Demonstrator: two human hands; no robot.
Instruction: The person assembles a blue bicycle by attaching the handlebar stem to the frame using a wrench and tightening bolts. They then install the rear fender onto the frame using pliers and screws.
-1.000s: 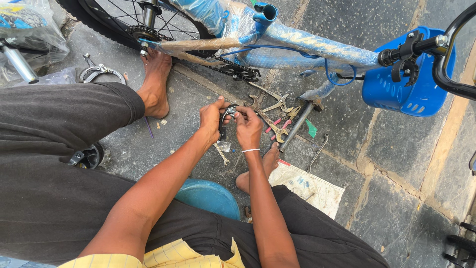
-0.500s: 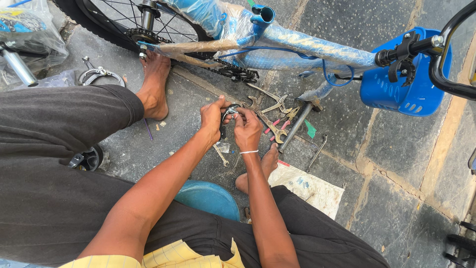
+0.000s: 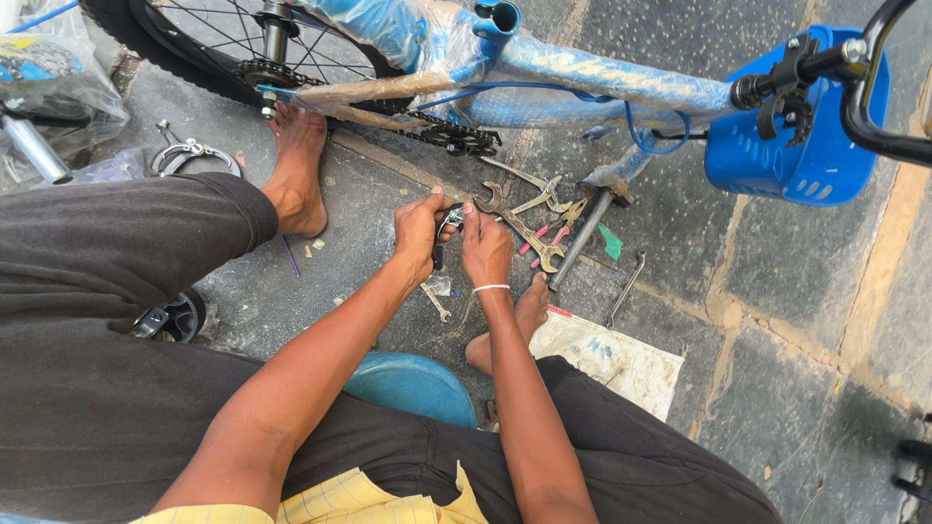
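Observation:
My left hand (image 3: 417, 233) and my right hand (image 3: 485, 247) are close together, low over the stone floor, both gripping a small dark metal bicycle part (image 3: 449, 219) between their fingertips. The part is mostly hidden by the fingers. A white band circles my right wrist. Just beyond the hands lie several wrenches (image 3: 519, 218), red-handled pliers (image 3: 549, 236) and a hammer (image 3: 592, 218) on the ground. A small spanner (image 3: 436, 302) lies below my hands.
A blue bicycle frame wrapped in plastic (image 3: 582, 78) lies across the top, with rear wheel (image 3: 223, 49), chain (image 3: 447, 136) and a blue basket (image 3: 796, 136). A blue stool (image 3: 413, 383) sits between my legs. A brake caliper (image 3: 189, 155) and a paper sheet (image 3: 612, 359) lie nearby.
Both hands stay together on the small part, fingers shifting slightly. The view has drifted a little; nothing else has moved.

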